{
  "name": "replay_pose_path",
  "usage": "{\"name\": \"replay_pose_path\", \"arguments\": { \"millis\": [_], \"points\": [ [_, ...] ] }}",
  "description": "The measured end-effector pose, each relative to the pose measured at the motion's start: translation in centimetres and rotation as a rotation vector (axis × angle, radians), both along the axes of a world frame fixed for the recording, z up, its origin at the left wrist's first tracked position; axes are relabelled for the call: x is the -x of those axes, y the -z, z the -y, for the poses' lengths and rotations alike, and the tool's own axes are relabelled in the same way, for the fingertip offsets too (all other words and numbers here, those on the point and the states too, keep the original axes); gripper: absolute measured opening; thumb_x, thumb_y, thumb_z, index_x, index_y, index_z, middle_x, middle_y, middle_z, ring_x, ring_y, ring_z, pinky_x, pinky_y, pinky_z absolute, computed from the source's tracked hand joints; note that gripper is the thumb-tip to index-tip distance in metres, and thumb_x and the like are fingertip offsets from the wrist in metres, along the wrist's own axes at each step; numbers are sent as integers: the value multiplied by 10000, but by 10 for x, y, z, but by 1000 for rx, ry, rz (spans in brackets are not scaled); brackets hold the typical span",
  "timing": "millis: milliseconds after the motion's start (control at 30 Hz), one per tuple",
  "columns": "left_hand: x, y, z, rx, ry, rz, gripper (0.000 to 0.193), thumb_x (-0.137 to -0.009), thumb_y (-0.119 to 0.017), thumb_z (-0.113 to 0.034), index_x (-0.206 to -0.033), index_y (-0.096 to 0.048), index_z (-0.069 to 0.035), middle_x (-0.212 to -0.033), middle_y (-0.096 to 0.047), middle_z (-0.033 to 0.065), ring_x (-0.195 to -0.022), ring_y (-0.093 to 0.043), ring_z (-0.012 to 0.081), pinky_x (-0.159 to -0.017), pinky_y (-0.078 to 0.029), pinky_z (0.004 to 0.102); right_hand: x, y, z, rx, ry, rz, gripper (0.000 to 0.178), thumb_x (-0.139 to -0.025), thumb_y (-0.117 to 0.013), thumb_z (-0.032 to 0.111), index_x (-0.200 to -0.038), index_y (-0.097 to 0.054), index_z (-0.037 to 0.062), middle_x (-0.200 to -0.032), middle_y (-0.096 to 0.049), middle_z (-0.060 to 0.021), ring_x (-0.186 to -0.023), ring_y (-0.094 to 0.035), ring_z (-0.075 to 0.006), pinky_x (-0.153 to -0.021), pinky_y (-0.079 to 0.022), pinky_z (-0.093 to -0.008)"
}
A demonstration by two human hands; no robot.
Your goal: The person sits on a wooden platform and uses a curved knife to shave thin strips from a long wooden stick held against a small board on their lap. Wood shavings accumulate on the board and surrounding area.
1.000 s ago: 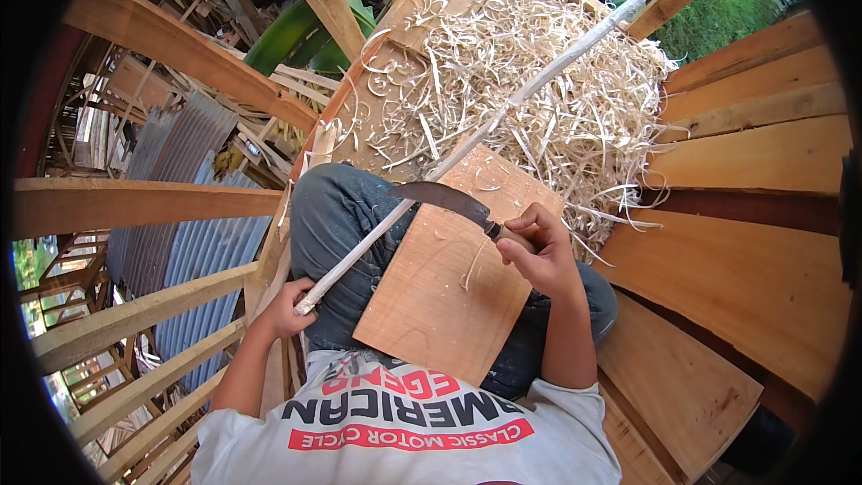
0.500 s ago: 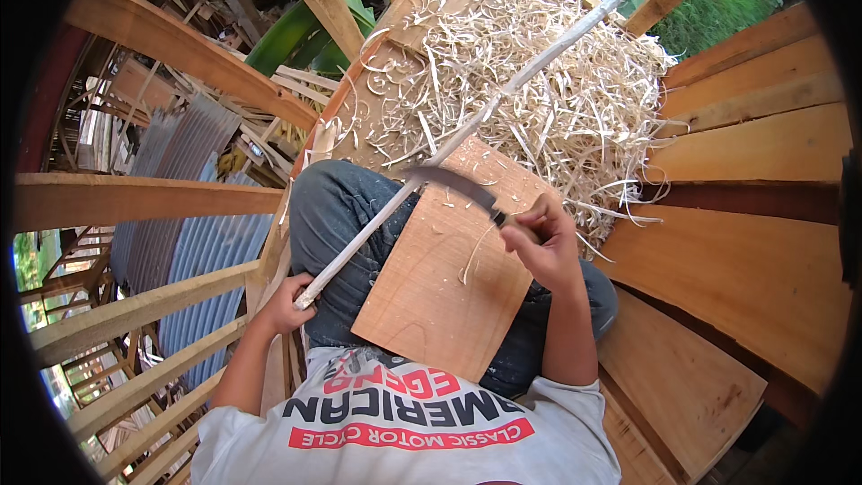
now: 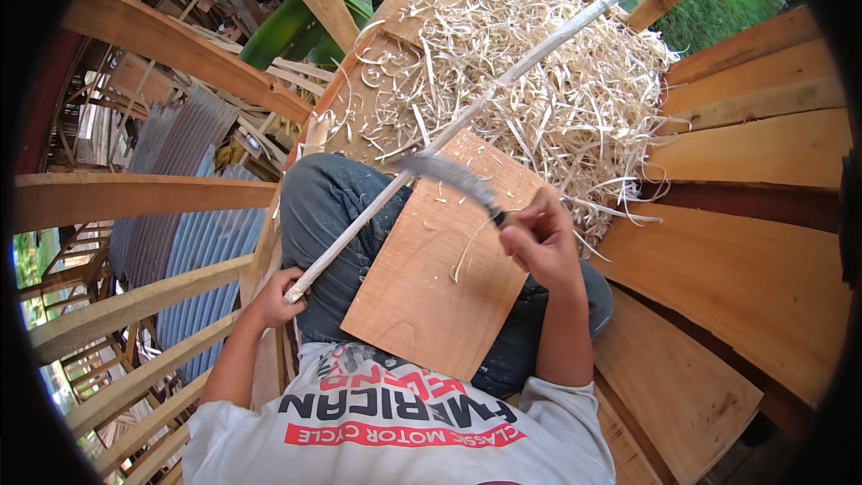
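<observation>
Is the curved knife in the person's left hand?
No, the right hand grips the curved knife by its handle, while the left hand holds the near end of the pale stick.

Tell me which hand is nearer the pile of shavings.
Right. The right hand is just this side of the shavings, holding the curved knife; the left hand is farther back and left, holding the pale stick.

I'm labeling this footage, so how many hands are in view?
2. The left hand grips the near end of the pale stick; the right hand holds the curved knife near the right edge of the wooden board. No others show.
</observation>
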State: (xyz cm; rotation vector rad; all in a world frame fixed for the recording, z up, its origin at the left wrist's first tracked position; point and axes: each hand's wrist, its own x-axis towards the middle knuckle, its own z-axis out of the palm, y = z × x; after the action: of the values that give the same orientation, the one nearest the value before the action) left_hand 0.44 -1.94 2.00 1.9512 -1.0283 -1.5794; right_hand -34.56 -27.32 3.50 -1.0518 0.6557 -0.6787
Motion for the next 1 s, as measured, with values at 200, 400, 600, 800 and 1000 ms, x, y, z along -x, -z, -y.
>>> {"name": "replay_pose_path", "arguments": {
  "millis": [200,400,600,800,1000],
  "points": [
    [3,-6,3,12,-25,22,256,-625,-578,-36,-879,-549,-17,-775,-564,40,-720,-538,115,-642,-442,273,-12,5,8,-61,400,43,222,-842,-644,42,-862,-425,65,-687,-610,-83,-464,-471,-38,-382,-323,-177],
    [1,-7,4,26,-23,20,235,-631,-576,-33,-864,-556,-16,-777,-570,39,-714,-536,119,-642,-438,272,-18,8,2,74,285,6,241,-846,-643,48,-868,-405,78,-659,-597,-83,-441,-464,-34,-349,-307,-177],
    [2,-7,4,-34,-30,11,244,-624,-579,-39,-865,-563,-8,-786,-573,48,-741,-540,125,-665,-434,269,-13,14,5,111,145,-48,207,-865,-620,50,-882,-416,79,-648,-593,-92,-427,-457,-38,-328,-295,-185],
    [1,-3,5,3,-28,0,255,-627,-579,-33,-881,-568,-7,-798,-572,46,-731,-542,132,-667,-442,275,-19,8,-2,21,256,-2,189,-868,-611,41,-871,-427,80,-667,-601,-86,-449,-457,-31,-336,-292,-178],
    [-3,-1,2,-37,-16,-4,282,-632,-585,-34,-912,-562,-4,-794,-574,45,-744,-551,129,-667,-451,275,-21,1,2,-23,362,-31,164,-871,-608,52,-885,-445,69,-672,-599,-78,-461,-465,-35,-349,-300,-181]
  ]
}}
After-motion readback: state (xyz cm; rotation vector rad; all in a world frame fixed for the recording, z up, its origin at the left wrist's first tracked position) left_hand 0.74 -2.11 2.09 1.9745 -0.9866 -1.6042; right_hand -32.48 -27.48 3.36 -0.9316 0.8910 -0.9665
